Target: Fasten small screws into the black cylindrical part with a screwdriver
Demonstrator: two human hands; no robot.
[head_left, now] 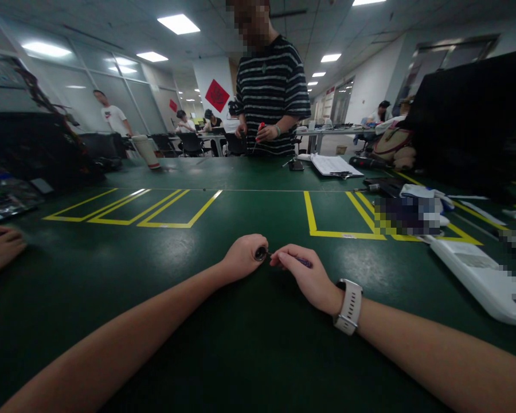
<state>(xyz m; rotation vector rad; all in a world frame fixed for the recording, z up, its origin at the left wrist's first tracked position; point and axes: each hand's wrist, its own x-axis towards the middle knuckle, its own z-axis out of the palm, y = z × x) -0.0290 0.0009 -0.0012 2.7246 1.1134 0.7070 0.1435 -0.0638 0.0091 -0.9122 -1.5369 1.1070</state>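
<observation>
My left hand [242, 258] is closed around a small dark cylindrical part [260, 253]. Its round, hollow-looking end with a shiny rim faces right; the rest is hidden in the fingers. My right hand [309, 281], with a pale watch strap at the wrist, pinches a slim tool with a dark purple handle [304, 262], like a small screwdriver. The tool's thin tip points left at the part's round end, but I cannot tell whether it touches. Both hands are just above the green tabletop [258, 344].
Yellow tape [167, 225] outlines boxes on the table. To the right lie a white device [477, 275], a clipboard [333, 165] and cluttered items. Another person's hand [0, 249] rests at left. Across the table a person in a striped shirt [270, 92] holds a red-handled tool [260, 132].
</observation>
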